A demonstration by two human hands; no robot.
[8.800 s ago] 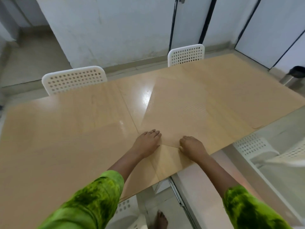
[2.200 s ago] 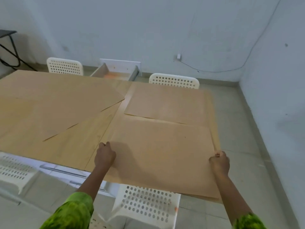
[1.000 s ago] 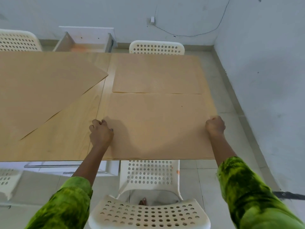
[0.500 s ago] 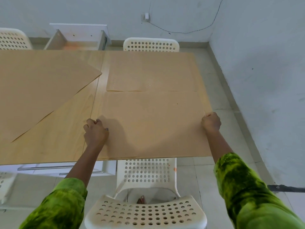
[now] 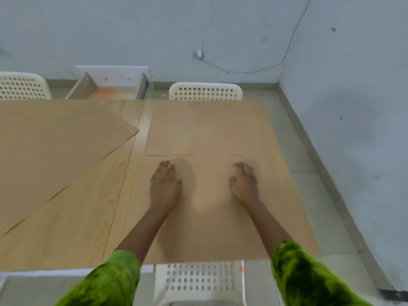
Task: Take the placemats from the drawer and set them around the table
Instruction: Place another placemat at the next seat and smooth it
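Note:
A large tan placemat [image 5: 209,226] lies flat at the near right end of the wooden table [image 5: 88,217]. My left hand [image 5: 164,184] lies palm down on it with fingers straight. My right hand [image 5: 244,184] rests on the same mat, fingers loosely bent; the frame is blurred. A second placemat [image 5: 207,129] lies just beyond, its near edge meeting the first. A third placemat [image 5: 55,155] lies skewed across the left part of the table. The open drawer [image 5: 110,89] stands beyond the far edge.
White perforated chairs stand at the near edge [image 5: 201,281], at the far edge [image 5: 205,91] and at far left [image 5: 22,86]. A wall [image 5: 353,107] runs close along the table's right end, with a strip of floor between.
Both hands have let go of the near placemat's side edges and moved inward onto its top. The mat now lies flat on the table.

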